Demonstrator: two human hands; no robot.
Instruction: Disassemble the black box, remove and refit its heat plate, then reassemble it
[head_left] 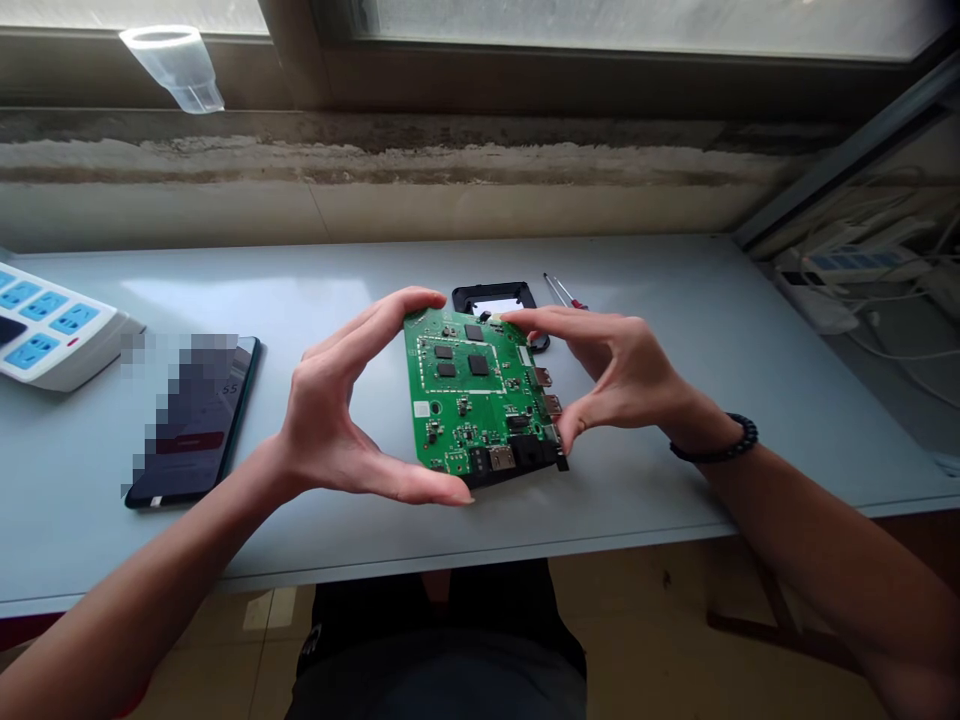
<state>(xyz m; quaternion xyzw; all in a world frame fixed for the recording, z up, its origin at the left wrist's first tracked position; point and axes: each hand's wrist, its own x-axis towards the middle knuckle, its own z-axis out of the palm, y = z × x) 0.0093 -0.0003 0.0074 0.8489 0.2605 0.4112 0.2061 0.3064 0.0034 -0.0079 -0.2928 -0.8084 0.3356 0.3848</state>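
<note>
Green board (457, 400) partly hides black casing (495, 290).

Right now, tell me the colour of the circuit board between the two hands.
The circuit board is green, best seen in the head view.

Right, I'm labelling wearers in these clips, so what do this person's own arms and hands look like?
The left hand and right hand wear no gloves; no sleeves show on the forearms. A black beaded bracelet circles the right wrist.
</note>
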